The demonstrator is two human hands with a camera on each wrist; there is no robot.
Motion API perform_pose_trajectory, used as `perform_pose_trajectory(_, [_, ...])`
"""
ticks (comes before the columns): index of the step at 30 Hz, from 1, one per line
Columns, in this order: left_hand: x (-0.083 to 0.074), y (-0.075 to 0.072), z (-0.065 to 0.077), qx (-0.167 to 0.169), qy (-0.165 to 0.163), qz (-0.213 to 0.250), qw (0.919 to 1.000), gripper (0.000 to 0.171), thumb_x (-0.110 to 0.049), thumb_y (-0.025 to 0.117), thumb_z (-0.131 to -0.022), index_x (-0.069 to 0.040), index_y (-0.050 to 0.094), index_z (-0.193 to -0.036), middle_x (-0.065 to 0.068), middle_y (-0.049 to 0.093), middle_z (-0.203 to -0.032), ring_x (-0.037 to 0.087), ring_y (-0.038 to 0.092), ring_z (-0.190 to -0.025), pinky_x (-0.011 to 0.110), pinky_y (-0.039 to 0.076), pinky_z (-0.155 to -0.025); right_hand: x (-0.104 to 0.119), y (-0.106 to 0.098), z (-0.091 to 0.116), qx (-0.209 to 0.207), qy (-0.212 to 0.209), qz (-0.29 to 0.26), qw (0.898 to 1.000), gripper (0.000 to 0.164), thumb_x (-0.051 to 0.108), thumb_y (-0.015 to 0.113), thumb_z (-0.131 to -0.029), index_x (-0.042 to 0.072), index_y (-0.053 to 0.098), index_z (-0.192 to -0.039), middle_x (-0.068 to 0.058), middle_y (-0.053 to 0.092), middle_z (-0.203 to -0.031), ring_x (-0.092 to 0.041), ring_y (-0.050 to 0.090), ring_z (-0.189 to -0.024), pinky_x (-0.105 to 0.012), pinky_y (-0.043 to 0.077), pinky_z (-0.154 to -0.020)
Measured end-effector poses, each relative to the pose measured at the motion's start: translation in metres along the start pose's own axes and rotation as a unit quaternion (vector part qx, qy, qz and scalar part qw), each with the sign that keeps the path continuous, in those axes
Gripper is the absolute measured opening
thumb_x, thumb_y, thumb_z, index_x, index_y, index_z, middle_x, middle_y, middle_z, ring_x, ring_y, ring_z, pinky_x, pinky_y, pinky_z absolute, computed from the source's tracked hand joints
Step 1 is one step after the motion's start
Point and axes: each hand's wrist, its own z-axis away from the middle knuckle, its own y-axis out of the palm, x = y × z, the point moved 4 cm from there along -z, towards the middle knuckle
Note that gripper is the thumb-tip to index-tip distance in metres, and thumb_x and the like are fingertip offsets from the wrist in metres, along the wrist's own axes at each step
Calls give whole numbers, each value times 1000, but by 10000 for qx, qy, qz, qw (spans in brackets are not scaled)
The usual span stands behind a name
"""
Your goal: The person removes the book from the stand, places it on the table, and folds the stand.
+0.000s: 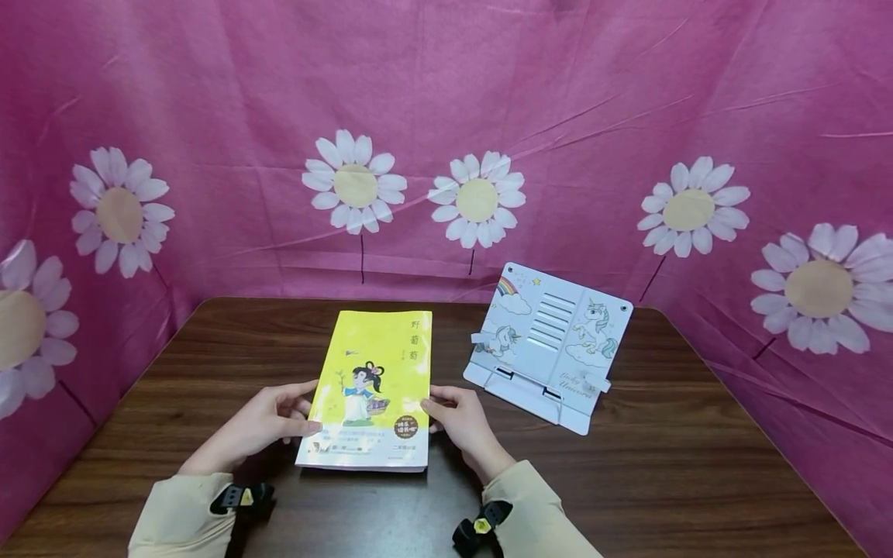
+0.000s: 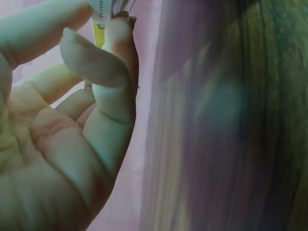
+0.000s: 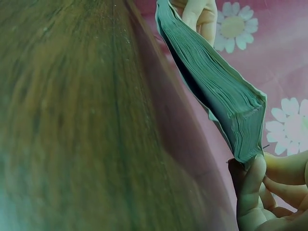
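Note:
A yellow paperback book [image 1: 377,372] with a cartoon girl on its cover is held just above the brown wooden table [image 1: 663,465]. My left hand [image 1: 305,417] grips its near left edge, thumb on the cover and fingers underneath. My right hand [image 1: 434,411] grips the near right edge the same way. In the left wrist view the left hand's fingers [image 2: 103,82] curl up to the book's edge [image 2: 98,26]. The right wrist view shows the book's page block [image 3: 216,86] raised off the table, pinched at its corner by the right hand's fingers [image 3: 250,187].
A white folding book stand [image 1: 551,341] printed with unicorns stands propped open on the table to the right of the book. Pink cloth with daisies [image 1: 446,116] walls in the table at the back and both sides.

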Motion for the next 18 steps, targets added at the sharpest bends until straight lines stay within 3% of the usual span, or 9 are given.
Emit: perform_pose_trajectory(18, [8,-5,-3,-54,-321,-142,9994,76,-6,75,-84,15,35,-145,7,66,-90,16,53,-70,24,44,-55,-5,12,-5,70,41,94,9999,32,4,66,-92,-11,65,-120,-21,73,-102,-9,62,-71,-28,56,-60])
